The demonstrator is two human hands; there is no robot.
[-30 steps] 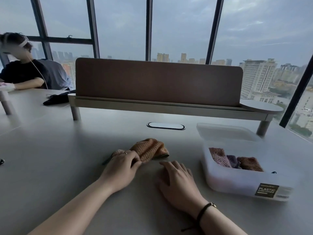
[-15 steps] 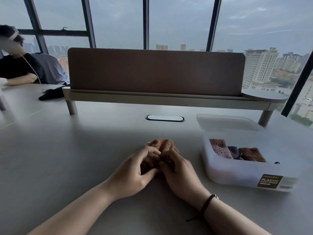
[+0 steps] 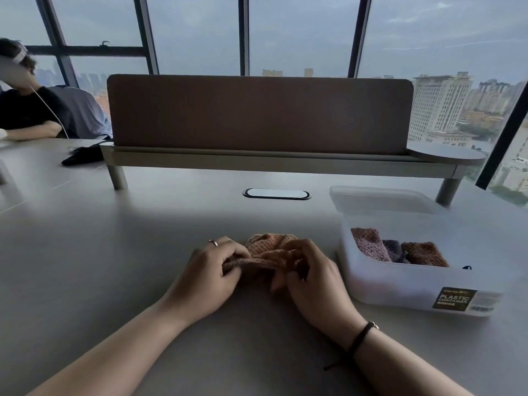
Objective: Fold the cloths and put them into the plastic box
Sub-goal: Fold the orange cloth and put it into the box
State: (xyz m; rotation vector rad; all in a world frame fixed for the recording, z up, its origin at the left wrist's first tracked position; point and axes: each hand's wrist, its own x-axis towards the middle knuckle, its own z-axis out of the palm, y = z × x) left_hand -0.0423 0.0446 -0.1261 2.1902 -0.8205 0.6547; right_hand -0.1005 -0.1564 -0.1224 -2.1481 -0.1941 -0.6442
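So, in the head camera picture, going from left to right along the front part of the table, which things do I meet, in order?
left hand → orange cloth, gripped by both hands → right hand → plastic box, holding three folded cloths: pink cloth, grey-purple cloth, brown cloth.

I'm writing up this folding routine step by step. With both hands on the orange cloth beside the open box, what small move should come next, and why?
Probably lift the orange cloth and carry it right into the plastic box. The left hand and right hand already pinch it into a compact bundle on the table, and the box stands open, three folded cloths inside with bare space nearer the person.
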